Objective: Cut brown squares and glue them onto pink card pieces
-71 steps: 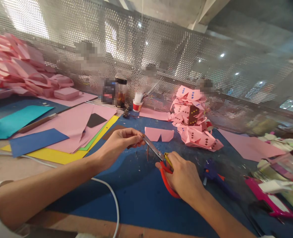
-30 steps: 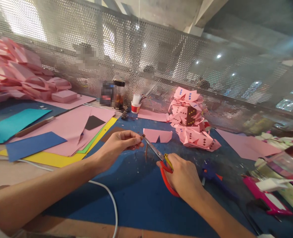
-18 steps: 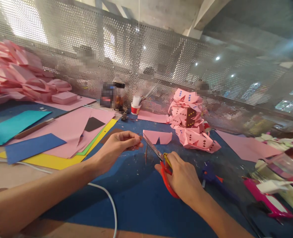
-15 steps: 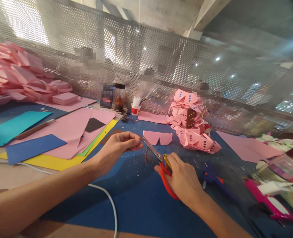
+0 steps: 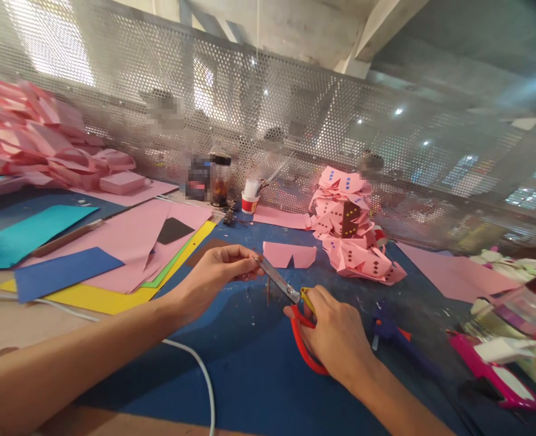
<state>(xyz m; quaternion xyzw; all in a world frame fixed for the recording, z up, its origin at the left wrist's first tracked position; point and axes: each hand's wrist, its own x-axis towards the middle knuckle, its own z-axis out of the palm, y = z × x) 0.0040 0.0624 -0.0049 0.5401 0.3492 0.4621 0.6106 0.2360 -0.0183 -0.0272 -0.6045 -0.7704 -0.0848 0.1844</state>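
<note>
My right hand grips scissors with red and yellow handles, the blades pointing up and left. The blade tips meet the fingertips of my left hand, which is pinched closed. What lies in that pinch is too small to make out; a tiny dark piece may show at the tips. Just behind the blades, a pink paper piece with a notch in its lower edge lies on the blue mat. Right of it stands a stack of folded pink paper pieces with rows of small coloured squares.
Coloured sheets and a blue strip lie at left, below a heap of pink paper. A paper cup and a jar stand by the mesh screen. A blue glue gun and pink device are at right; a white cable crosses the mat.
The scissor blades have closed together at my left fingertips. Both hands stay in nearly the same place, and the view has shifted slightly.
</note>
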